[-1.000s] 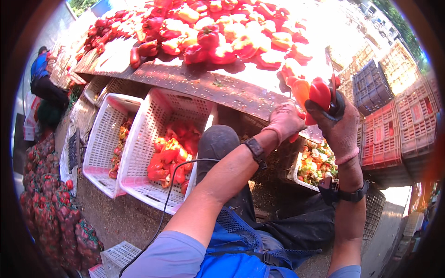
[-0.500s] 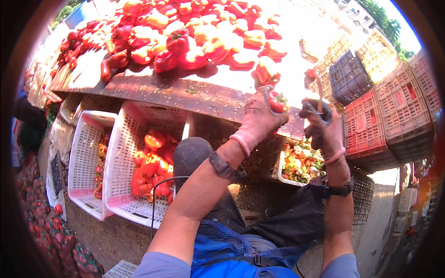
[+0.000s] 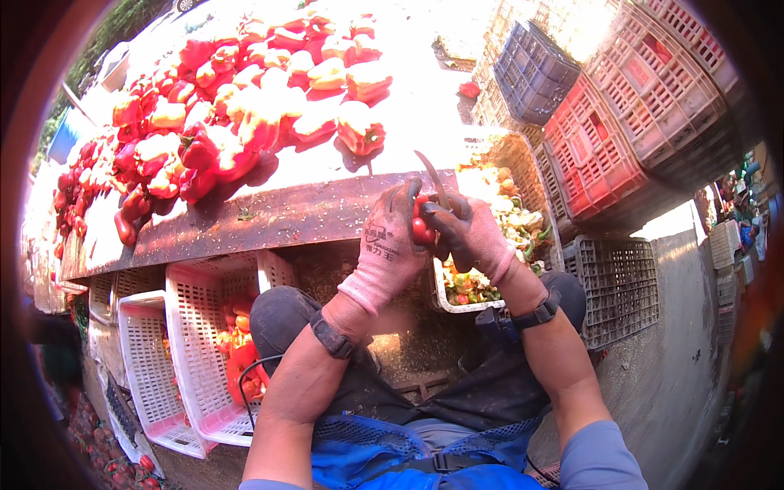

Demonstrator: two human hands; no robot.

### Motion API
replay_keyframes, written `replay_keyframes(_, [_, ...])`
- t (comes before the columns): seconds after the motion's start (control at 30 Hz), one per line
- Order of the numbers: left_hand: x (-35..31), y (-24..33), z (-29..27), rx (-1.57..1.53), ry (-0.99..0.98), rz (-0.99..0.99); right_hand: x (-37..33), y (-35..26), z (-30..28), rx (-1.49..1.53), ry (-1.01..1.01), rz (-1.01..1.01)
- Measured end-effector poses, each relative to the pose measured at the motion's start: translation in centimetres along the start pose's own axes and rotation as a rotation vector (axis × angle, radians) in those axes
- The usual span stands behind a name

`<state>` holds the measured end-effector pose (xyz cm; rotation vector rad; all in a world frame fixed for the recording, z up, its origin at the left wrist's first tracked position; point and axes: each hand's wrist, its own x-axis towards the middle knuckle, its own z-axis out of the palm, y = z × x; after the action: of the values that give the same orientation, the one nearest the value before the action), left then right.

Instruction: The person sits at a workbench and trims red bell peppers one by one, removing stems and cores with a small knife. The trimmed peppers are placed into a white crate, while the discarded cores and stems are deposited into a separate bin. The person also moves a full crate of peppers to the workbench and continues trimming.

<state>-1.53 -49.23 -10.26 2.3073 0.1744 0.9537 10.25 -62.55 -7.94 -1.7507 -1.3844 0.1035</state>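
The left hand (image 3: 390,251) was clamped round a red pepper (image 3: 422,224) near the surface (image 3: 269,211); the right hand (image 3: 476,238) gripped a curved knife (image 3: 434,174) beside it. Cutting seemed underway, and any further stroke would want a steady hold.

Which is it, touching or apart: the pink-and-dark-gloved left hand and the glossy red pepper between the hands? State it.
Touching. The head view shows the left hand closed against the pepper's left side, without a visible gap.
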Motion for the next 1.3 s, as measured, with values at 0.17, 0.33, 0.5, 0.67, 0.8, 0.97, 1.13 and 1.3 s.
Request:
replay_keyframes(0.17, [0.5, 0.7, 1.6, -0.097, -0.039, -0.101, -1.1, 1.4, -0.6, 0.456, -0.024, 0.511])
replay_keyframes(0.33, [0.7, 0.7, 2.7, -0.346, -0.107, -0.251, -1.6, 2.2, -1.1, 0.148, -0.048, 0.251])
replay_keyframes(0.5, [0.9, -0.1, 3.7, -0.509, -0.17, -0.306, -2.0, 1.5, -1.6, 0.458, 0.04, 0.497])
replay_keyframes(0.67, [1.1, -0.4, 4.3, -0.712, -0.22, -0.446, -2.0, 0.9, -1.8, 0.707, 0.119, 0.686])
replay_keyframes(0.8, [1.1, -0.3, 4.1, -0.83, -0.25, -0.457, -2.3, 1.3, -1.6, 0.779, 0.111, 0.712])
replay_keyframes(0.97, [1.1, -0.1, 4.1, -0.626, -0.231, -0.332, -2.7, 1.7, -1.5, 0.614, 0.105, 0.595])
replay_keyframes(1.13, [1.2, 0.2, 4.2, -0.389, -0.14, -0.081, -2.3, 1.1, -2.0, 0.717, 0.057, 0.719])
replay_keyframes(1.3, [0.9, 0.3, 4.0, -0.42, -0.143, -0.057, -2.5, 0.7, -1.9, 0.815, 0.102, 0.722])
